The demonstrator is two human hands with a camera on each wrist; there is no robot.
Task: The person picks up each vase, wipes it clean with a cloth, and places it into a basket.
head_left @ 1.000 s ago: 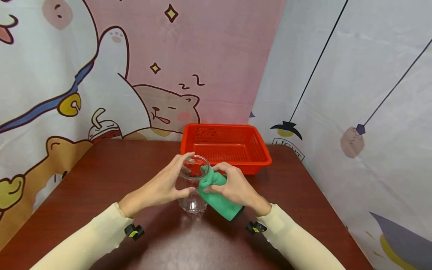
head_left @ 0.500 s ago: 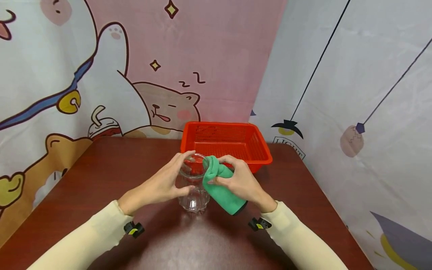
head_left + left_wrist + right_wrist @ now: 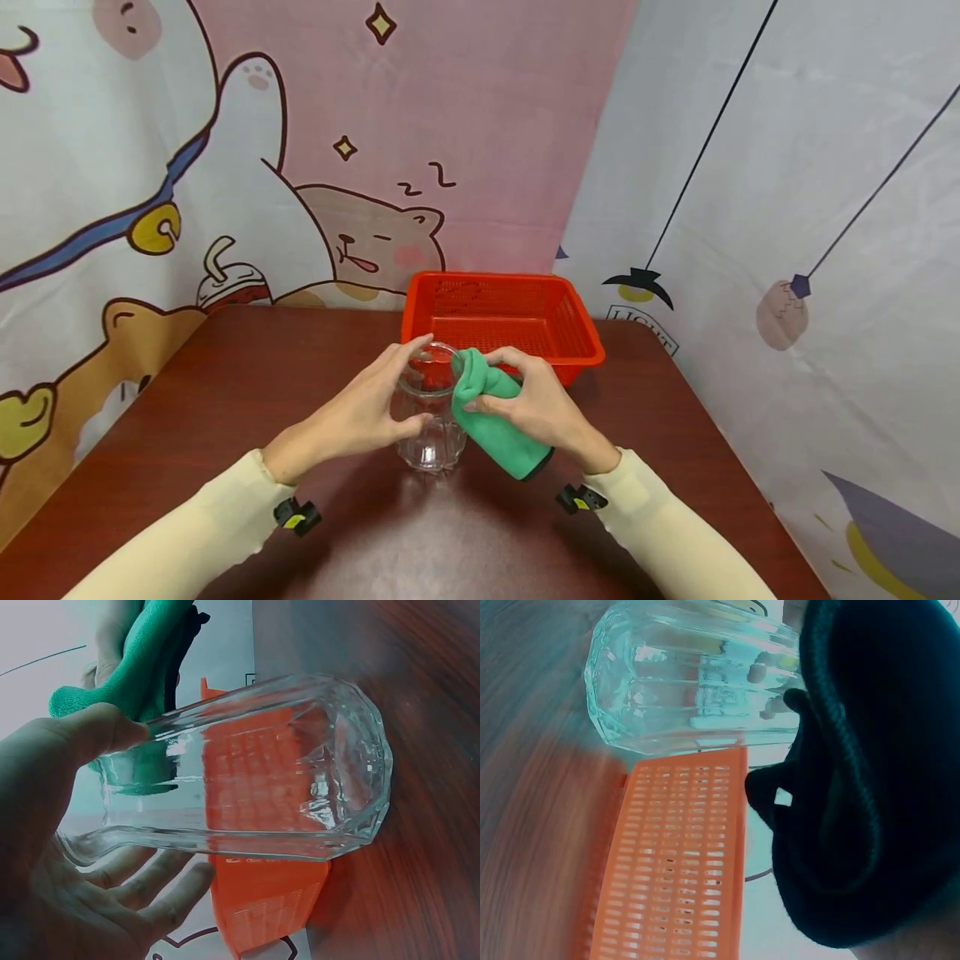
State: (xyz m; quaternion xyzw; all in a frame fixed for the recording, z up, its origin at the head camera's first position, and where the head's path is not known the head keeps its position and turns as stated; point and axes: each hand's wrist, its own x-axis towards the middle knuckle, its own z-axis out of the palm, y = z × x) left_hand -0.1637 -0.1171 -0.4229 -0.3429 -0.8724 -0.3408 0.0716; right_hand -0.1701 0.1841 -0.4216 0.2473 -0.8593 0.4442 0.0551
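A clear faceted glass (image 3: 427, 417) stands upright on the dark red-brown table (image 3: 225, 400). My left hand (image 3: 360, 412) grips it from the left, thumb low on the side and fingers at the rim. In the left wrist view the glass (image 3: 247, 769) lies across the frame with my left hand (image 3: 67, 847) around it. My right hand (image 3: 536, 408) holds a bunched green cloth (image 3: 491, 417) against the glass's right rim. The right wrist view shows the glass (image 3: 694, 679) beside the cloth (image 3: 870, 772), which looks dark there.
An orange-red mesh basket (image 3: 502, 321) sits just behind the glass at the table's far edge, against cartoon-print curtains (image 3: 225, 167). The table's right edge (image 3: 712, 417) runs near a white curtain. Bare tabletop lies left of the hands.
My right hand has shifted the green cloth slightly up and right along the glass's rim. The left hand and glass have stayed put.
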